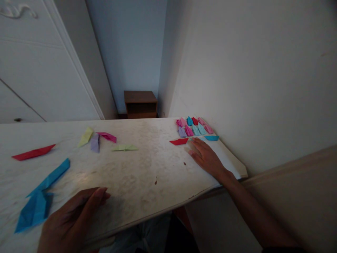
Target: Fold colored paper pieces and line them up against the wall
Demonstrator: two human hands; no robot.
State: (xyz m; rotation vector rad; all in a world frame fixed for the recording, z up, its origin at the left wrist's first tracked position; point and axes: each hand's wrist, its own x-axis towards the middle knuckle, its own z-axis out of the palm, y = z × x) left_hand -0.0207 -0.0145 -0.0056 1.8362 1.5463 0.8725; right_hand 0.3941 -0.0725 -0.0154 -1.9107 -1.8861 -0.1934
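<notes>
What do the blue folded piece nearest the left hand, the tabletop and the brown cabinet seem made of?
Blue folded piece: likely matte paper, by its creases and flat facets.
Tabletop: perhaps laminate or coated board, slightly glossy; mottled, with a soft glint.
Brown cabinet: probably wood or wood-look board, dull; flat, boxy panels.

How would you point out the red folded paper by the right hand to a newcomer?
On the pale table, look to the far right, where small folded papers cluster near the wall. In front of them, left of the right hand, lies the red folded paper. Red colour sets it apart from the blue folded paper beyond the hand, its longer outline from the small folded papers.
</notes>
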